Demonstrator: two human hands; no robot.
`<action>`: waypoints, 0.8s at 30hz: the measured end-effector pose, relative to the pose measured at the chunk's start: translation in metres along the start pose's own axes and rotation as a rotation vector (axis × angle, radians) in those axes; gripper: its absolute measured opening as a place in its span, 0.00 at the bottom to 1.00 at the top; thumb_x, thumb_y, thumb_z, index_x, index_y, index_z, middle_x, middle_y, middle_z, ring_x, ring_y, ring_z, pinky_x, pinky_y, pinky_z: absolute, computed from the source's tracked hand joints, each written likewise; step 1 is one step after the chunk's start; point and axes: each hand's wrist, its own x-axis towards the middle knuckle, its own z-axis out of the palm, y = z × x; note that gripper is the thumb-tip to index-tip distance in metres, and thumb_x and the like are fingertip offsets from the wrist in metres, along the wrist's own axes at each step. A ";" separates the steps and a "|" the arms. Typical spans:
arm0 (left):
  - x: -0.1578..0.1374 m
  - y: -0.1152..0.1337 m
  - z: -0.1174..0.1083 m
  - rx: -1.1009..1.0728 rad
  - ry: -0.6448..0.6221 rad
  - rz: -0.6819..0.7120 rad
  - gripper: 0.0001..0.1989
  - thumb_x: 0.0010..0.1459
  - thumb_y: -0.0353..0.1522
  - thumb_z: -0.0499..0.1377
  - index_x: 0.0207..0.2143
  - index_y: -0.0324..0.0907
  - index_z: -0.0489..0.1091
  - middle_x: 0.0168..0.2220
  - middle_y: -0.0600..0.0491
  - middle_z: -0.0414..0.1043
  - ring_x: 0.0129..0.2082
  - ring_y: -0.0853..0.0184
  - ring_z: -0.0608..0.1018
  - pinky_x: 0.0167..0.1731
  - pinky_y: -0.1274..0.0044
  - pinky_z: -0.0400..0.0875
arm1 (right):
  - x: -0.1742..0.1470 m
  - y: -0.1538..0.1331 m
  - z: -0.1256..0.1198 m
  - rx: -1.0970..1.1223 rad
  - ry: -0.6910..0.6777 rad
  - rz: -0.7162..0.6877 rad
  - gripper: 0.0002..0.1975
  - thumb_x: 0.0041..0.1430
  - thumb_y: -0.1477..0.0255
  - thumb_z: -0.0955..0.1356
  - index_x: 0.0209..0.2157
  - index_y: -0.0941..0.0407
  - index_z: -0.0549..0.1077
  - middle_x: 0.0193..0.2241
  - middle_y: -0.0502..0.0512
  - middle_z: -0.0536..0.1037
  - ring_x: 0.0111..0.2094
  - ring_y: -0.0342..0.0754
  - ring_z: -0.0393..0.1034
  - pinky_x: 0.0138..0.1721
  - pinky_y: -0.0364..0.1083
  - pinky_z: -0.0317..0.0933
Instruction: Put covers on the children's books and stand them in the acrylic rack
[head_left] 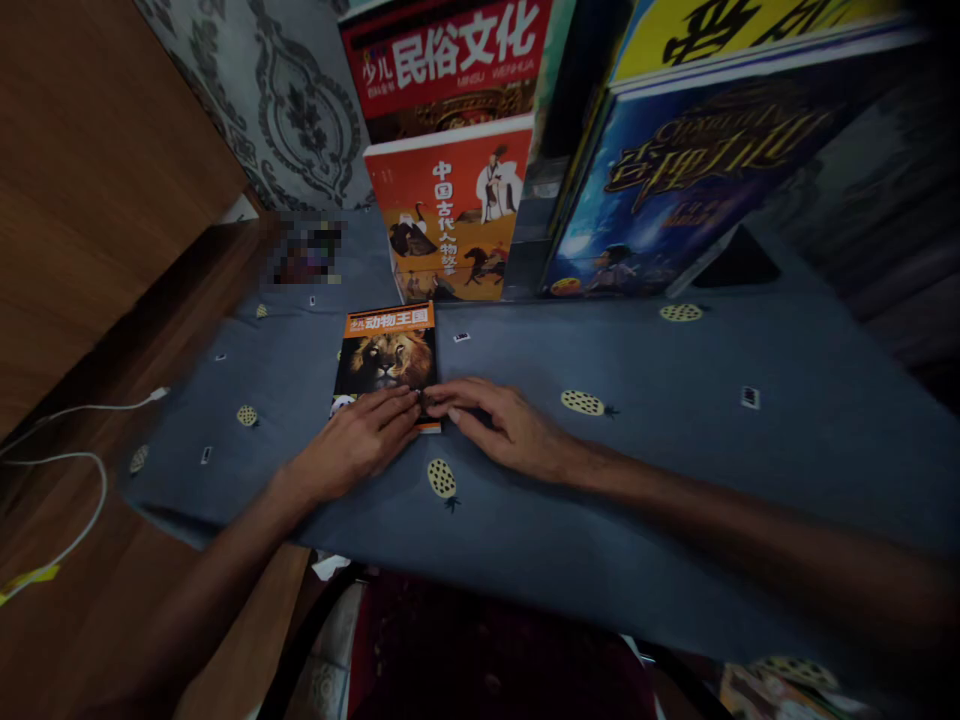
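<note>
A closed book with a lion on its cover [390,358] lies flat on the blue tablecloth. My left hand [364,438] rests palm down over the book's lower part, with its fingers stretched out towards the right. From the other side, my right hand [499,422] reaches to the book's lower right edge. Its fingers are extended and its thumb is slightly apart, with the fingertips at the cover near my left fingers. The lower part of the cover is partly hidden beneath both hands.
Behind the lion book stand an orange book [454,215], a red book [457,60] and a blue book [645,190]. The tablecloth [652,370] has a pineapple print. A white cable [90,408] runs along the left. A blurred-out item [304,250] sits at the back left.
</note>
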 end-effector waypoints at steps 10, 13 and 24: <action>-0.001 0.003 0.002 -0.002 0.037 -0.023 0.15 0.69 0.31 0.52 0.54 0.38 0.70 0.52 0.44 0.76 0.54 0.59 0.77 0.52 0.65 0.75 | -0.016 -0.013 0.000 -0.341 -0.152 -0.268 0.14 0.66 0.79 0.63 0.50 0.60 0.75 0.47 0.61 0.80 0.54 0.53 0.71 0.58 0.57 0.63; 0.008 -0.002 0.004 -0.004 -0.024 -0.060 0.18 0.69 0.32 0.51 0.58 0.40 0.67 0.56 0.44 0.74 0.56 0.60 0.75 0.54 0.64 0.72 | -0.015 -0.017 -0.004 -0.323 -0.161 -0.245 0.14 0.67 0.78 0.63 0.49 0.59 0.75 0.46 0.60 0.81 0.54 0.51 0.71 0.57 0.54 0.64; 0.083 -0.070 0.031 0.111 -0.100 -0.216 0.19 0.70 0.32 0.48 0.60 0.39 0.65 0.60 0.42 0.69 0.58 0.58 0.72 0.57 0.66 0.65 | -0.015 -0.022 -0.008 -0.284 -0.182 -0.183 0.14 0.65 0.77 0.64 0.49 0.56 0.76 0.48 0.58 0.80 0.56 0.50 0.69 0.58 0.53 0.62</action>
